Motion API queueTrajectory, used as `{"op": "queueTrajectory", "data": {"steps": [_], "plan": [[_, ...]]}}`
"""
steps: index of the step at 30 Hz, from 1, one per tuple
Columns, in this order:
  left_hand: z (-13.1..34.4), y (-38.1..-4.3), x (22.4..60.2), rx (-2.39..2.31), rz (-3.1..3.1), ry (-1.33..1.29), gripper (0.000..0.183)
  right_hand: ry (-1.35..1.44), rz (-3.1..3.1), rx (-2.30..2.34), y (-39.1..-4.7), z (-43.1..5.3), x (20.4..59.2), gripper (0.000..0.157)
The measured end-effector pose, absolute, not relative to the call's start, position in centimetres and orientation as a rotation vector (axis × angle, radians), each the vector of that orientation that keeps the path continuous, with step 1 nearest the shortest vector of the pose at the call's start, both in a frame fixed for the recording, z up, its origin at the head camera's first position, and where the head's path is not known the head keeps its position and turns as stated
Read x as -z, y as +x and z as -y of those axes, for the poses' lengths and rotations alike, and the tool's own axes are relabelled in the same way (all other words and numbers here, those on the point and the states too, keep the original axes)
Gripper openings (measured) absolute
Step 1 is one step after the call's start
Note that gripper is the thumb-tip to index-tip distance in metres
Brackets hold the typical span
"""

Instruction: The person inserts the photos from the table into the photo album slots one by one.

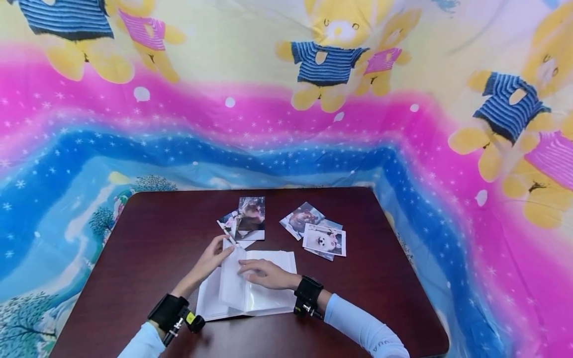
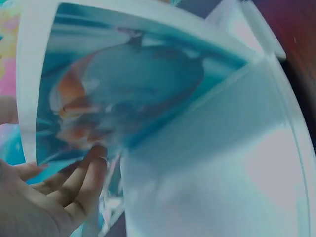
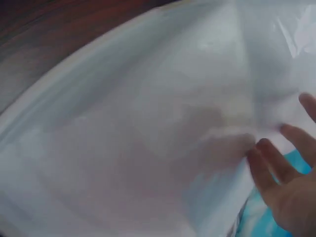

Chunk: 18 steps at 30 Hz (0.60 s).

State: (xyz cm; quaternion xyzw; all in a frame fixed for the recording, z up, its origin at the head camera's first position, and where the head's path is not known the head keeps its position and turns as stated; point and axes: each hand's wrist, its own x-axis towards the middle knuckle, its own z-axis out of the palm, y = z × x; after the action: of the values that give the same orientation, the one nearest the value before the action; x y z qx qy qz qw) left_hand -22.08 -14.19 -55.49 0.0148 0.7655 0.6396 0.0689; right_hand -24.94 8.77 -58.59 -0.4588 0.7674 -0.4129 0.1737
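Note:
A white photo album [image 1: 273, 303] lies spread on the table, one of its leaves [image 1: 233, 283] standing up near the fold. My left hand [image 1: 215, 258] pinches the far edge of that leaf. In the left wrist view, the leaf's other side carries a bluish picture [image 2: 133, 89] with an orange shape, and the left fingers [image 2: 89, 182] touch its lower edge. My right hand [image 1: 266, 273] reaches over the album with fingers extended, close to the raised leaf. In the right wrist view, its fingertips [image 3: 264, 143] touch the pale, translucent sheet [image 3: 148, 148].
Beyond the album lie two groups of loose photos: one at the far left [image 1: 252, 216], partly overlapped by the album, and one to the right [image 1: 324, 241]. The dark wooden table [image 1: 156, 233] is bordered behind by a patterned cloth [image 1: 268, 164].

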Motion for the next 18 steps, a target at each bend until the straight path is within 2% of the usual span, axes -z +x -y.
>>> {"op": "queueTrajectory", "data": {"steps": [4,9,13,18], "plan": [[15.7,-22.1,56.5,-1.807,-2.356,-0.082,0.058,-1.422,-2.350,1.042,-25.4,-10.2,59.5,0.028],[16.7,-22.2,58.7,-1.685,-2.455,-0.254,0.063,-1.268,-2.573,0.890,-26.6,-13.4,60.4,0.031],[16.7,-21.8,60.3,-1.513,-2.680,-0.193,0.061,-1.132,-2.625,0.797,-26.7,-15.1,61.1,0.036],[14.8,-21.0,61.2,-1.224,-3.049,-0.055,0.046,-1.090,-2.618,0.717,-26.6,-15.8,61.7,0.041]]}}
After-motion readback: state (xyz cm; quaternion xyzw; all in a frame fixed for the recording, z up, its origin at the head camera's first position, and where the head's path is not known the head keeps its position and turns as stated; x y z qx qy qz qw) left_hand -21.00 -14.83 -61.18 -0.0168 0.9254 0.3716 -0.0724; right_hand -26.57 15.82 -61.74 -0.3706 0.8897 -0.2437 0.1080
